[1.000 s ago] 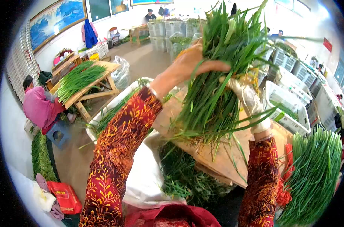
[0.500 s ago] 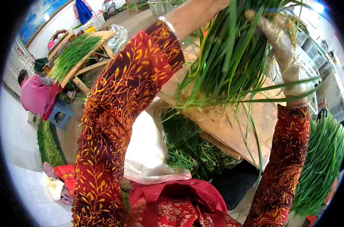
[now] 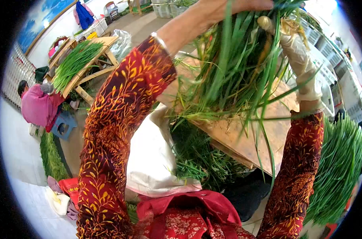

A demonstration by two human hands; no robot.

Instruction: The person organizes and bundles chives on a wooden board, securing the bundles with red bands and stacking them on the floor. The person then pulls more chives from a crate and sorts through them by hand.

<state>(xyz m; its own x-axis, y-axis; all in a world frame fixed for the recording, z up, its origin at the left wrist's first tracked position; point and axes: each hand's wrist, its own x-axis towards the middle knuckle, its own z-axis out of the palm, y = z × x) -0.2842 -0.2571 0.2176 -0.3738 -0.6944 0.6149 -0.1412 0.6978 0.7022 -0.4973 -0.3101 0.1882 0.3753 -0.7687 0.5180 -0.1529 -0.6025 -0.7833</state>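
Note:
A thick bunch of garlic chives [image 3: 232, 67] hangs over the board, loose blades drooping from its lower end. My right hand [image 3: 286, 36], in a pale thin glove, is wrapped round its right side, the thumb lying across the stalks. My bare left hand [image 3: 252, 4] is at the top of the bunch, closed among the leaves; the frame's edge cuts off part of it. Below lies a tilted wooden board [image 3: 244, 137] strewn with plant bits. Green trimmings [image 3: 205, 159] are heaped beneath the board, beside a white sack [image 3: 151, 155].
Another pile of chives [image 3: 336, 171] stands at the right. On the left, a person in pink [image 3: 39, 103] sits on a blue stool [image 3: 64, 124] by a wooden stand [image 3: 85, 95] loaded with chives. White crates [image 3: 320, 51] line the right-hand side.
My left hand and forearm have shifted slightly, with the hand now showing lower at the top edge. The bunch's loose blades have swung and spread downward.

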